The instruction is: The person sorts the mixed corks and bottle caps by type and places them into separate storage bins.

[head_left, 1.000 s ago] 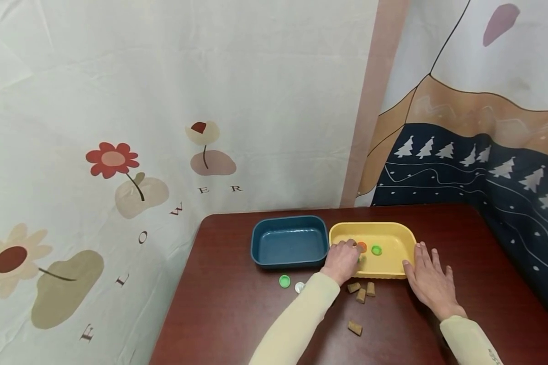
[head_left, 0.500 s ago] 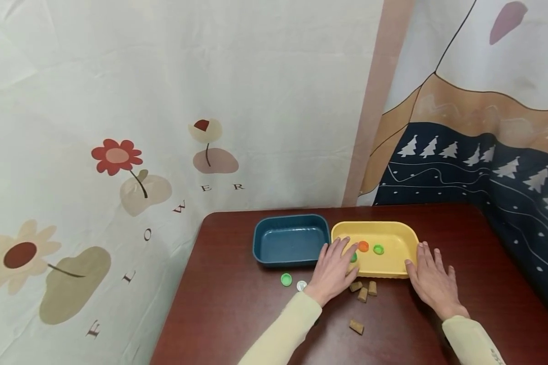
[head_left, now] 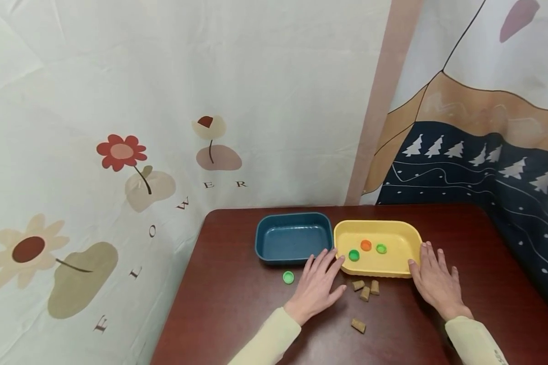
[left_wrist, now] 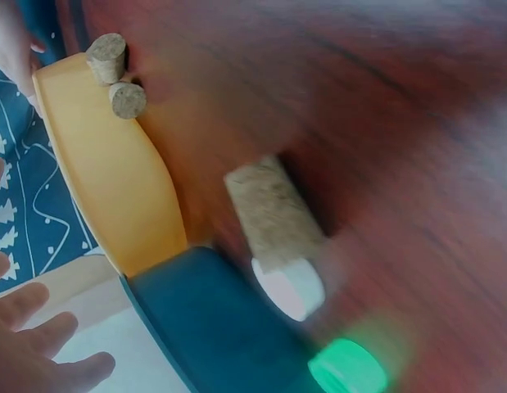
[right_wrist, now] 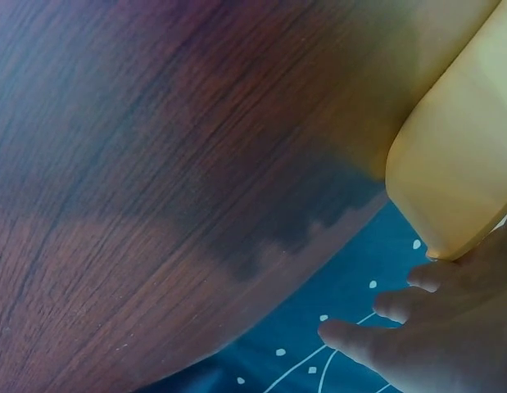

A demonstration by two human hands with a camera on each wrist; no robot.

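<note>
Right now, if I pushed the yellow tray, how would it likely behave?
The yellow tray would probably slide rather than tip, being low and wide. Its thin, smooth walls look like plastic, so it's likely light and fairly stiff. The three caps lie apart on its floor, so they might shift.

Looks like a screened-off indoor corner, judging by flower-printed cloth (head_left: 278,101) and tree-patterned cloth (head_left: 456,177) around a table (head_left: 224,299).
</note>
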